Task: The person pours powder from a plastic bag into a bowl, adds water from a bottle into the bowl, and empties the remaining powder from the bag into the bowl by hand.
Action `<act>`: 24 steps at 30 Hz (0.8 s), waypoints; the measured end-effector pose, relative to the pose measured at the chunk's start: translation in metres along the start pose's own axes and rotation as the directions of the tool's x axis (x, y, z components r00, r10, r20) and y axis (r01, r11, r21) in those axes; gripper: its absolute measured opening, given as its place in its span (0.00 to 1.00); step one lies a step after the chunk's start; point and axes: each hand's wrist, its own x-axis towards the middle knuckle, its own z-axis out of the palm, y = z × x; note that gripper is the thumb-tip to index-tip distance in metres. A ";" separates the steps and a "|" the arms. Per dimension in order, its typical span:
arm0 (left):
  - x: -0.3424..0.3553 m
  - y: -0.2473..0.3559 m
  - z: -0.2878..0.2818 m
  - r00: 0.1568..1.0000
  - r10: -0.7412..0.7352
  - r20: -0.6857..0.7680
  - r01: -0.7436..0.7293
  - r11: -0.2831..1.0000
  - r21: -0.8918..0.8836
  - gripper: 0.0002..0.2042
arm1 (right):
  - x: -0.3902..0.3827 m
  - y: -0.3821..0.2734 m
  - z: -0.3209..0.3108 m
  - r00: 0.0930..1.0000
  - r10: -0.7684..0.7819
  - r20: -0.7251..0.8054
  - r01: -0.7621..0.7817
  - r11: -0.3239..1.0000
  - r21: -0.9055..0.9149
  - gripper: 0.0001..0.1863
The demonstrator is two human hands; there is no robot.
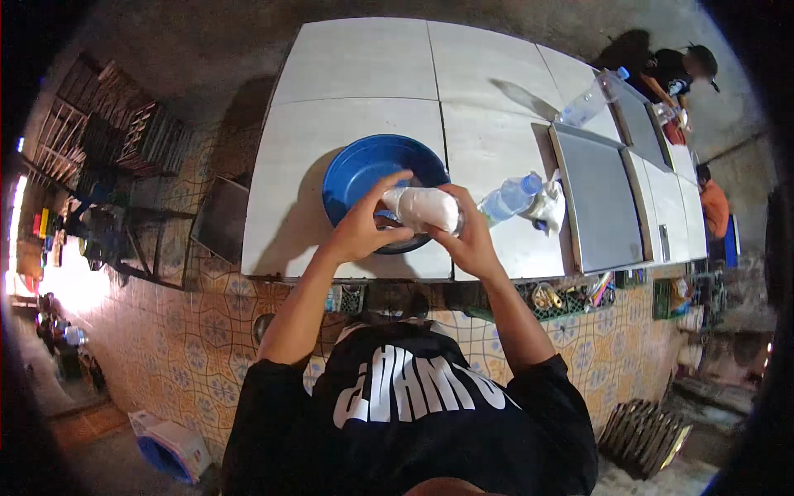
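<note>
White bundle (430, 210), seemingly in clear plastic: gripped between left hand (364, 225) and right hand (473, 238), over blue basin's (351, 174) 4 o'clock side. Progress, judged: bundle lifted, white contents apparently still inside; basin partly hidden, remaining work unclear. Blue-capped bottle (510, 199): bundle's 3 o'clock, unheld.

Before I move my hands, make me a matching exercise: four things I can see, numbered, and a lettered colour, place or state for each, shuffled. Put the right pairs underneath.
Things
1. Basin
2. Near tray
3. Container
4. Floor

Descriptions
A. White inside, between the left hand and the right hand
B. Patterned tiles
C. Blue and round
D. Grey and rectangular

Pairs: 1-C, 2-D, 3-A, 4-B
</note>
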 end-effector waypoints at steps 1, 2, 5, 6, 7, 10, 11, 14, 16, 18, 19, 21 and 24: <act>0.002 -0.002 0.001 0.996 0.086 0.001 -0.084 0.973 0.213 0.38 | 0.003 -0.006 0.001 0.996 0.090 0.011 -0.091 0.994 0.067 0.36; 0.003 -0.003 0.003 0.986 0.163 0.021 -0.157 0.895 0.417 0.37 | 0.005 -0.002 0.001 0.996 0.081 0.029 -0.083 0.994 0.075 0.36; 0.007 -0.015 0.018 0.974 0.142 -0.177 -0.059 0.913 0.404 0.28 | 0.012 0.025 0.001 0.997 0.053 -0.054 -0.045 0.990 0.136 0.43; 0.003 -0.021 0.023 0.948 0.133 -0.288 -0.023 0.935 0.355 0.26 | 0.014 0.023 0.000 0.997 0.058 -0.044 -0.051 0.988 0.145 0.43; 0.001 -0.028 0.027 0.932 0.121 -0.342 -0.001 0.944 0.331 0.24 | 0.017 0.021 0.001 1.000 0.029 0.000 -0.029 0.990 0.135 0.44; -0.007 -0.038 0.034 0.901 0.026 -0.432 0.073 0.975 0.212 0.25 | 0.017 0.025 0.008 0.998 -0.056 0.027 0.056 0.998 0.009 0.43; -0.008 -0.043 0.034 0.908 0.172 -0.383 -0.015 0.924 0.381 0.26 | 0.015 0.028 0.009 0.999 -0.030 -0.014 0.030 1.000 0.003 0.41; -0.004 -0.024 0.029 0.970 0.016 -0.243 0.036 0.978 0.204 0.25 | 0.017 0.039 0.010 0.996 -0.014 -0.088 0.015 1.000 0.013 0.35; -0.004 -0.018 0.027 0.976 -0.018 -0.218 0.049 0.989 0.136 0.27 | 0.017 0.044 0.008 0.998 0.001 -0.067 0.000 1.000 0.018 0.36; -0.002 -0.013 0.028 0.973 -0.038 -0.227 0.072 0.987 0.145 0.28 | 0.018 0.044 0.012 0.997 0.009 -0.075 -0.001 0.995 0.103 0.35; -0.002 -0.009 0.027 0.967 -0.054 -0.251 0.113 0.967 0.229 0.27 | 0.019 0.043 0.014 0.996 -0.011 -0.086 0.019 0.995 0.099 0.34; 0.000 -0.016 0.024 0.962 0.008 -0.272 0.082 0.945 0.316 0.27 | 0.021 0.033 0.015 0.997 0.027 -0.076 -0.021 0.997 0.071 0.35; -0.001 -0.025 0.018 0.951 0.073 -0.301 0.051 0.922 0.384 0.27 | 0.023 0.007 0.019 0.997 0.066 -0.024 -0.065 0.997 0.051 0.40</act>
